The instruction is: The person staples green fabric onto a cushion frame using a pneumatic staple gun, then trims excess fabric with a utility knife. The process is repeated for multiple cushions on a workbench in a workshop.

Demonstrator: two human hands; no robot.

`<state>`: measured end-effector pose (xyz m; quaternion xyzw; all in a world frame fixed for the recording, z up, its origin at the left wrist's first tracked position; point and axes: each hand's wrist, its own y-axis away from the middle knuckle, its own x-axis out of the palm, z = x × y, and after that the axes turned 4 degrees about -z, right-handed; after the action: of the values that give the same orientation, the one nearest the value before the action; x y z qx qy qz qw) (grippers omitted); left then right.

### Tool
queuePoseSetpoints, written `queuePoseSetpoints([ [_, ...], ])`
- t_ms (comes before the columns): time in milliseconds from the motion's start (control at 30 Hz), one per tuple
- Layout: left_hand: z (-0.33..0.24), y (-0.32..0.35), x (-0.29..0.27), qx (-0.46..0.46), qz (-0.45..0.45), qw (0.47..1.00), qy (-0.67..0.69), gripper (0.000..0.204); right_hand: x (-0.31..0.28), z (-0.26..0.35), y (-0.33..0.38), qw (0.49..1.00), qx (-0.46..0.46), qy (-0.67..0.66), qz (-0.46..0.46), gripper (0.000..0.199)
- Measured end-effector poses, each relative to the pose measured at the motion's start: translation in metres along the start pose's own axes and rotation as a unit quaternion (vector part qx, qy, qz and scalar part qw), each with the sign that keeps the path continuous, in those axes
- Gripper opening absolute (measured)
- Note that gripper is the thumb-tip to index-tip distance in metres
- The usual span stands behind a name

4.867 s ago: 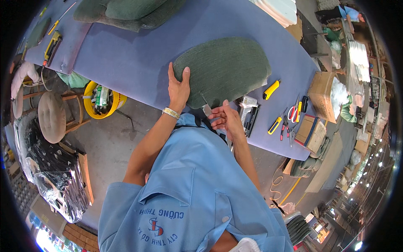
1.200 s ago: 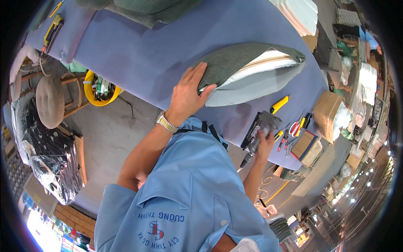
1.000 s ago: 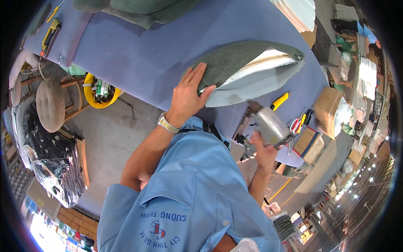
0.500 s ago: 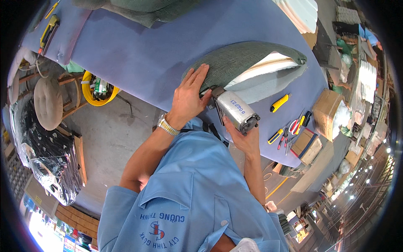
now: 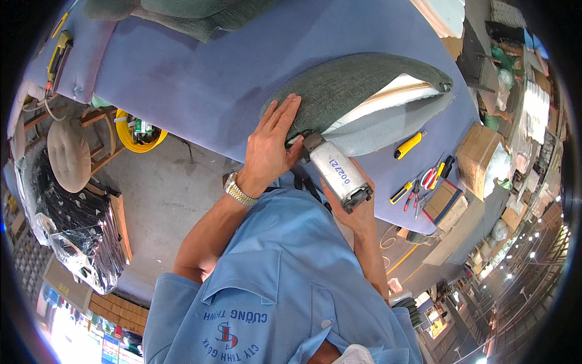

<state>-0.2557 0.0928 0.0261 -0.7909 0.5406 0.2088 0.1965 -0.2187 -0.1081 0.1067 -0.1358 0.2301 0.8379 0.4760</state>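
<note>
While left hand [image 5: 270, 145] flattens nubby green upholstery [image 5: 345, 85], right hand [image 5: 351, 209] clasps a metal stapler [image 5: 336, 173].

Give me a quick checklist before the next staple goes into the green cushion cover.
1. Left hand flat on the green fabric cover, holding it down: ok.
2. Right hand gripping the silver staple gun: ok.
3. Gun nose at the fabric edge beside the left thumb: ok, though exact contact cannot tell.
4. Left fingers clear of the nose: not ok, thumb sits very close.
5. White foam covered where the nose sits: cannot tell.
6. Yellow knife and pliers clear of the work: ok.
</note>
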Motion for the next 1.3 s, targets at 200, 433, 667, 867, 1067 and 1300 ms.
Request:
queuePoseSetpoints([
  [200, 0.001, 0.001, -0.006, -0.011, 0.03, 0.999, 0.001, 0.085, 0.0, 0.007, -0.008, 0.999, -0.015, 0.03, 0.035, 0.05],
  [433, -0.003, -0.003, -0.009, -0.002, 0.037, 0.999, 0.012, 0.092, 0.005, 0.01, -0.012, 0.999, 0.022, -0.019, 0.046, 0.049],
  [667, 0.003, -0.018, -0.02, -0.029, 0.043, 0.998, 0.032, 0.09, 0.018, -0.003, -0.029, 0.999, -0.023, 0.01, 0.041, 0.058],
  [867, -0.002, -0.025, -0.021, -0.044, 0.05, 0.998, 0.025, 0.08, 0.002, 0.0, 0.001, 0.995, -0.094, -0.002, -0.018, 0.038],
  [1067, -0.007, -0.019, -0.017, -0.038, 0.042, 0.998, -0.008, 0.074, -0.042, -0.074, 0.047, 0.986, 0.136, 0.083, -0.053, 0.045],
  [1300, -0.014, 0.008, 0.008, 0.002, 0.045, 0.997, -0.066, 0.08, -0.048, -0.218, 0.07, 0.959, 0.12, 0.085, -0.242, 0.039],
])
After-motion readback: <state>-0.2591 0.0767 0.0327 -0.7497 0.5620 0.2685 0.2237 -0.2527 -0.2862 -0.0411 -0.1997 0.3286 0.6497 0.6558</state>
